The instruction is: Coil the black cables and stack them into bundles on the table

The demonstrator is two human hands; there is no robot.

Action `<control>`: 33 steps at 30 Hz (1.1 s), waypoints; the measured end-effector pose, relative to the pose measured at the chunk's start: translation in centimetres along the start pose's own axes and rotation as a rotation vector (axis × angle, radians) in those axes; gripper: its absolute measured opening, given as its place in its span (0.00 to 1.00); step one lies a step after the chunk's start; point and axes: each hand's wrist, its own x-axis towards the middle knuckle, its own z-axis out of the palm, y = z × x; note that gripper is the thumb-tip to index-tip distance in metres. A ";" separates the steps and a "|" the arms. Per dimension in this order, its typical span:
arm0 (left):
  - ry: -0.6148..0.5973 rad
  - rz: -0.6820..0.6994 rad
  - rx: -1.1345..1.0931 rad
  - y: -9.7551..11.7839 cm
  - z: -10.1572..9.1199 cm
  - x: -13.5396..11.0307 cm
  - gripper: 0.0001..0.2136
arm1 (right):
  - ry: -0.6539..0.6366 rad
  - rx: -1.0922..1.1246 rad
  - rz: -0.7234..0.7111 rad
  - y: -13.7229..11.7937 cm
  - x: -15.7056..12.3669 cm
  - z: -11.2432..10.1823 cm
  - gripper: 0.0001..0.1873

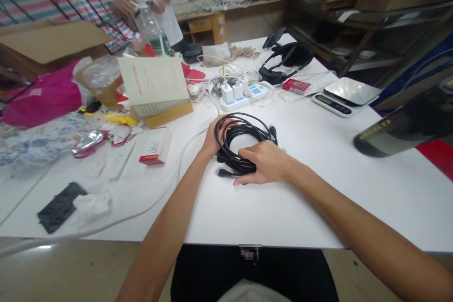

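Black cable (236, 163) is wound into a loose, many-looped ring, gripped at both sides over the white table (255, 217), black plugs (224, 173) exposed.

The cable (238, 164) is black, the table (318, 144) white.

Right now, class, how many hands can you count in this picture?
4. The wearer's left hand holds the left of the black cable coil, the right hand its near right; at far left, a co-worker's two hands are by a clear bottle's top.
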 end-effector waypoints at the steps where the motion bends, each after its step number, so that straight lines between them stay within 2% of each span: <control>1: 0.024 -0.014 -0.043 0.1 0.2 -0.1 0.11 | 0.001 0.007 -0.008 0.0 0.0 -0.1 0.41; 4: 0.060 -0.085 -0.144 0.2 0.4 -0.2 0.12 | 0.010 0.005 -0.027 0.0 0.1 -0.1 0.40; 11: 0.144 -0.252 -0.292 -1.2 0.0 1.0 0.12 | 0.041 -0.024 -0.061 0.0 0.1 0.3 0.36; 15: 0.174 -0.302 -0.296 -0.8 -0.6 1.0 0.24 | 0.026 -0.059 -0.029 -0.1 0.2 0.3 0.36; 20: 0.068 -0.380 -0.292 0.0 -1.1 0.9 0.37 | 0.010 -0.111 0.028 -0.2 0.3 0.2 0.39; 22: 0.040 -0.351 -0.257 0.0 -0.9 0.8 0.38 | -0.010 -0.117 0.070 -0.3 0.3 0.1 0.40; 27: -0.092 -0.140 -0.001 -0.4 -0.4 0.2 0.33 | -0.047 -0.127 0.110 -0.2 0.2 -0.3 0.43; 30: -0.149 -0.117 0.038 -0.9 -0.6 0.1 0.34 | -0.064 -0.135 0.076 -0.1 0.2 -0.6 0.44; 33: -0.152 -0.109 0.067 -1.1 -0.8 0.2 0.33 | -0.083 -0.126 0.052 -0.4 0.1 -0.9 0.44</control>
